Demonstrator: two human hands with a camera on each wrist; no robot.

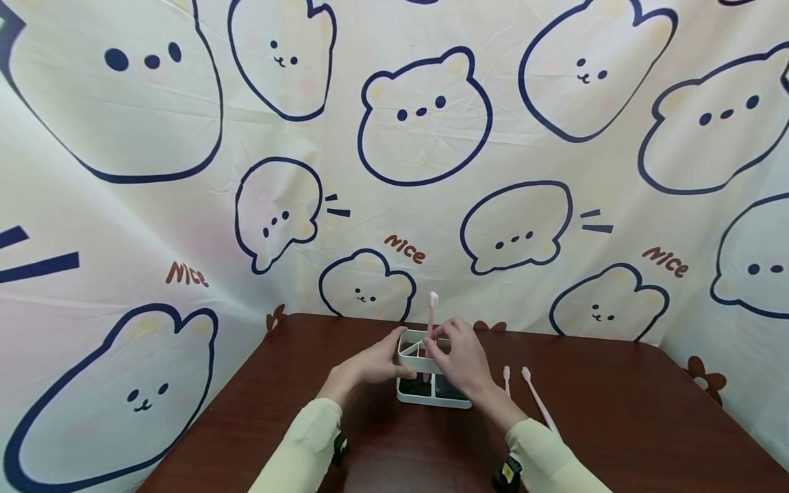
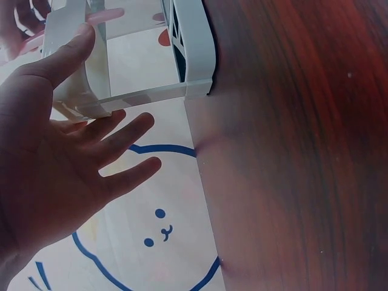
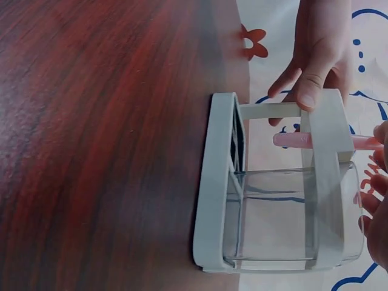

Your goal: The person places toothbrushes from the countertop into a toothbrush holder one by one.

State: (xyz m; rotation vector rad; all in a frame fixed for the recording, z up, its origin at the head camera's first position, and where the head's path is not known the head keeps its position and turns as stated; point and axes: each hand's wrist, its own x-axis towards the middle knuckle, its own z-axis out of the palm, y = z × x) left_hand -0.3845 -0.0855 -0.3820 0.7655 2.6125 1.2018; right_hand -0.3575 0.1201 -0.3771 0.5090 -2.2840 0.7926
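Toothbrush [image 1: 431, 318] stands bristles up, its handle through the upper tier of the holder [image 1: 436, 402], pinched by the right hand [image 1: 462, 359]. Left hand [image 1: 372, 361] grips the holder's left side, outer fingers spread. Two toothbrushes [image 1: 541, 402] lie right on the desk [image 1: 622, 411].

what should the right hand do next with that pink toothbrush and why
Probably ease the pink toothbrush straight down. The right hand pinches it, and its handle passes through the upper frame of the holder, yet the handle's end hangs short of the base. The left hand holds the frame, which should help keep it steady.
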